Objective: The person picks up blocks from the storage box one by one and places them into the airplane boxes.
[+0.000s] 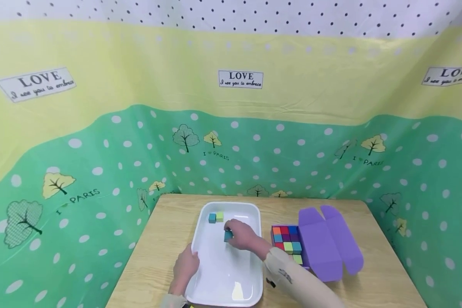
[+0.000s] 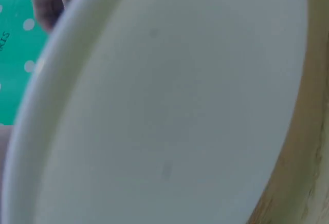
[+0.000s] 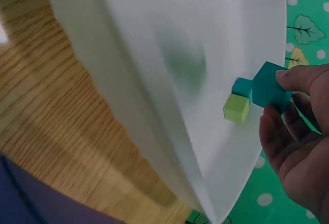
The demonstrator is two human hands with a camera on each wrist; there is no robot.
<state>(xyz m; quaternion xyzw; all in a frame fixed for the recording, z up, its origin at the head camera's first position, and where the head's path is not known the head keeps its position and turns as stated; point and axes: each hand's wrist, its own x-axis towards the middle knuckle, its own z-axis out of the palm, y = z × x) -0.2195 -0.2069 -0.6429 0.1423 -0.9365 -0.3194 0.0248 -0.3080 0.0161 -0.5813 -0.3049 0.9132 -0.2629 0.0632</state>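
Observation:
My right hand (image 1: 241,234) is over the white tray (image 1: 223,278), pinching a teal cube (image 3: 269,88) between thumb and fingers. In the right wrist view that cube appears in front of another teal cube (image 3: 241,87) and a lime-green cube (image 3: 236,109). Those two sit side by side near the tray's far left corner. At the tray's left rim, my left hand (image 1: 186,264) grips the edge. The left wrist view is mostly filled by the tray's white surface (image 2: 175,100).
Right of the tray is an open purple box (image 1: 319,246) holding several coloured cubes (image 1: 285,237), its flaps spread to the right. Both stand on a wooden table (image 1: 150,256). A patterned curtain (image 1: 231,158) surrounds the table's back and sides. A small dark object (image 1: 270,282) lies beneath my right sleeve.

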